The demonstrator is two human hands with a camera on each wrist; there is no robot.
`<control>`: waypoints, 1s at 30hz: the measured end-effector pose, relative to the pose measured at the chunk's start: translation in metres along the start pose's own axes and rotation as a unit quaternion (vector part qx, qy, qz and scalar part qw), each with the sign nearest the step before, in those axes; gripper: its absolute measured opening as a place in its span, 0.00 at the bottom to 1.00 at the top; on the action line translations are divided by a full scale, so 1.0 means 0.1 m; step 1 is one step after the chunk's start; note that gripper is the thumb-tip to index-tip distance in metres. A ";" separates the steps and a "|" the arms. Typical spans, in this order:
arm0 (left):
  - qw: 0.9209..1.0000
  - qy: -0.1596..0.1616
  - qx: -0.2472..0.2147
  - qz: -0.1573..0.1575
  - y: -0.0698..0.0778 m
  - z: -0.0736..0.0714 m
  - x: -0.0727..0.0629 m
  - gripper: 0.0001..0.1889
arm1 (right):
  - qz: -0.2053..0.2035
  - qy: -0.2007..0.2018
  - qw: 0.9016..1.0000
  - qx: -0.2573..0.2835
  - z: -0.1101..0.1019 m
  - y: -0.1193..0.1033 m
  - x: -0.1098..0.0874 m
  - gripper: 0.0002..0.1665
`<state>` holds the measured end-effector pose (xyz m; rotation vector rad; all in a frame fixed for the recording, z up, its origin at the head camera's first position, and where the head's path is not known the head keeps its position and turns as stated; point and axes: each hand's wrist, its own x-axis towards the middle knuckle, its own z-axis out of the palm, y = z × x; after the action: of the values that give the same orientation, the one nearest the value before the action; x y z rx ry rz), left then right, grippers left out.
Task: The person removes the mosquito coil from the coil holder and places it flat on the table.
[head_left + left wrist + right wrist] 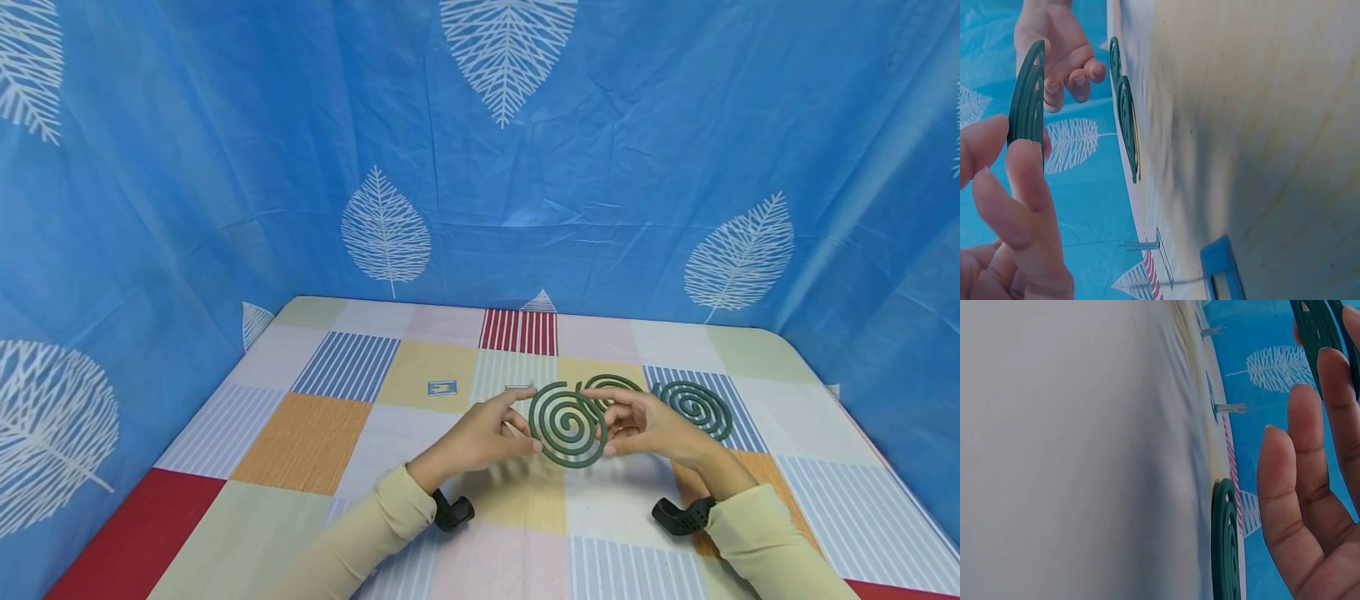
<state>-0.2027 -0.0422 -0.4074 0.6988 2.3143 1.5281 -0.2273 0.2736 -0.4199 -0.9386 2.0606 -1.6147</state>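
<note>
A dark green mosquito coil (570,428) is held upright above the table between both hands. At its left edge, the left hand (483,437) pinches it with fingers and thumb; in the left wrist view the coil (1025,106) appears nearly edge-on. My right hand (656,427) grips the right edge, index finger near the top and thumb lower down. Behind that hand lies a second coil (611,379), partly covered by the fingers. Farther right a third coil (693,407) lies flat on the cloth.
Two small metal stands lie left of the coils: one stand (442,387) farther left, another stand (517,387) just behind the left fingertips. A patchwork cloth (300,442) covers the table. Blue leaf-patterned curtains (600,150) enclose its back and sides.
</note>
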 end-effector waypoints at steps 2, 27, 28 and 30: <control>1.000 -0.002 0.002 -0.002 0.00 0.02 0.01 0.42 | 0.000 0.000 1.000 -0.002 -0.01 0.01 -0.02 0.47; 0.997 -0.039 -0.047 -0.037 0.03 0.25 0.08 0.43 | -0.001 -0.044 0.998 0.033 -0.16 0.10 -0.25 0.43; 0.997 -0.042 -0.047 -0.038 0.04 0.25 0.08 0.43 | -0.003 -0.046 0.998 0.037 -0.17 0.10 -0.26 0.43; 0.997 -0.047 -0.045 -0.040 0.04 0.26 0.09 0.43 | -0.007 -0.052 0.998 0.043 -0.18 0.11 -0.27 0.43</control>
<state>-0.1965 -0.0158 -0.4135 0.6339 2.1639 1.5199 -0.2224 0.3066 -0.4284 -0.9882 1.9052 -1.6123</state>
